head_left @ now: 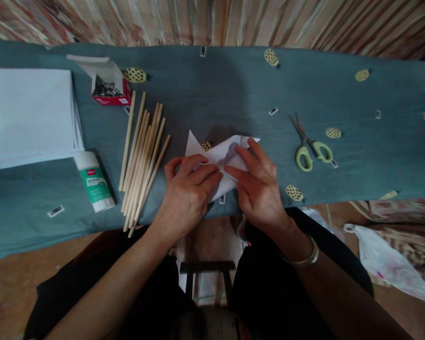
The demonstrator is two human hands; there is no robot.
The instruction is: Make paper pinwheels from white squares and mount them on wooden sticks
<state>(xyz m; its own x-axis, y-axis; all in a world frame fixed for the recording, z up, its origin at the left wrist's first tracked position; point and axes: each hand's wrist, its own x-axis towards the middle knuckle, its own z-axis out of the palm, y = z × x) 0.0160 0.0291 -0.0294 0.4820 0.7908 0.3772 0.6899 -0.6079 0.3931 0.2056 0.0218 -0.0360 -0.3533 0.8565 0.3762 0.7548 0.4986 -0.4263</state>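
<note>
A folded white sheet of paper lies on the teal cloth near the table's front edge, its corners pointing up and away. My left hand covers its left part, fingers curled and pinching a fold. On the right side my right hand presses the paper, index finger and thumb gripping a flap. A bangle shows on my right wrist. The lower half of the paper is hidden under both hands.
Several wooden sticks lie left of the hands. A glue stick, a stack of white paper and an open red box of pins sit further left. Green-handled scissors lie to the right. The teal tablecloth has pineapple prints.
</note>
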